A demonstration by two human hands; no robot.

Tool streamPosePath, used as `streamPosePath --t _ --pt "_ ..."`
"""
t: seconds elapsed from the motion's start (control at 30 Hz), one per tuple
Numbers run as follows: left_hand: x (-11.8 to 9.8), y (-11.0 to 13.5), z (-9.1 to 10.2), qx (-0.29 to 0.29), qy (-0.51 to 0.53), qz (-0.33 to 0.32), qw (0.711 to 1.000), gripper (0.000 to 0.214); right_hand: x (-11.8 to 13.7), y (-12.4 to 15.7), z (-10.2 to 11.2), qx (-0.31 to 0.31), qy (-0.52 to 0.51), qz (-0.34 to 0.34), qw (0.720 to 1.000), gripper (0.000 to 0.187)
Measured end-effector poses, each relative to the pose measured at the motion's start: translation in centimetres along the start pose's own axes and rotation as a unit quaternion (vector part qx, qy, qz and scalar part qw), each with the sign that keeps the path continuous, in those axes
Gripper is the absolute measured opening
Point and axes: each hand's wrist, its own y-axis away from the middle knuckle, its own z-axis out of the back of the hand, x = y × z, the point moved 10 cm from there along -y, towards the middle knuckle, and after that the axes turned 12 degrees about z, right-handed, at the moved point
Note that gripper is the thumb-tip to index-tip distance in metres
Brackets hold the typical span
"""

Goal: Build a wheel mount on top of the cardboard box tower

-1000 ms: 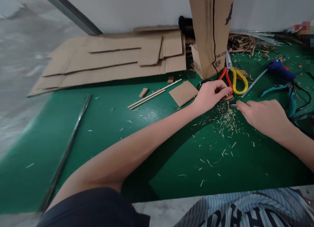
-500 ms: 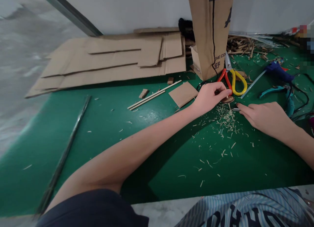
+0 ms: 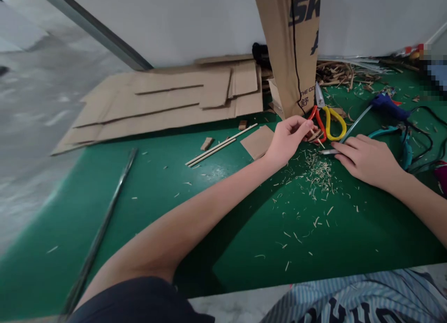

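My left hand (image 3: 288, 140) pinches a small wooden piece (image 3: 314, 136) with thin splints at its edge, just in front of the scissors. The fingers hide part of it. My right hand (image 3: 366, 160) rests on the green mat (image 3: 244, 230) and grips a small metal blade (image 3: 327, 151), whose tip points left toward the wooden piece. The two stand close but apart. Red-and-yellow-handled scissors (image 3: 326, 124) lie just beyond my left fingertips.
Wood shavings (image 3: 317, 174) are scattered below my hands. A blue glue gun (image 3: 389, 106), teal pliers (image 3: 405, 148) and black cords lie right. Cardboard sheets (image 3: 157, 104), a tall cardboard piece (image 3: 289, 43), wooden sticks (image 3: 220, 146) and a metal rod (image 3: 101, 230) lie about.
The view has shifted, moving everything slightly. My left hand has lifted the wooden piece off the mat and turned it, and the blade in my right hand now sits closer beneath it.
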Motion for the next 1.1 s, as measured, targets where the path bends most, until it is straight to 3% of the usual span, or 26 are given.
streamPosePath --t 0.17,0.3,0.47,0.6,0.8,1.1 --pt "0.8 -0.2 0.4 0.002 0.038 0.028 0.999 0.019 0.0 -0.7 0.7 -0.123 -0.102 -0.039 0.986 0.027" --pt "1.0 -0.3 0.4 0.009 0.038 0.035 0.999 0.02 -0.3 -0.9 0.2 -0.167 -0.168 -0.072 0.969 0.013" --pt "0.6 -0.2 0.0 0.028 0.028 0.015 0.999 0.021 -1.2 -0.5 0.4 -0.22 -0.22 -0.104 0.945 0.01" --pt "0.7 -0.2 -0.4 0.051 0.01 0.011 0.999 0.017 -2.9 0.5 0.3 -0.27 -0.29 -0.172 0.902 0.006" --pt "0.8 -0.2 -0.7 0.07 -0.005 0.0 0.998 0.012 -4.3 1.1 -1.3 -0.284 -0.395 -0.226 0.844 0.007" --pt "0.7 -0.1 -0.7 0.065 -0.02 0.006 0.998 0.013 -4.5 1.2 -1.6 -0.297 -0.42 -0.227 0.827 0.009"
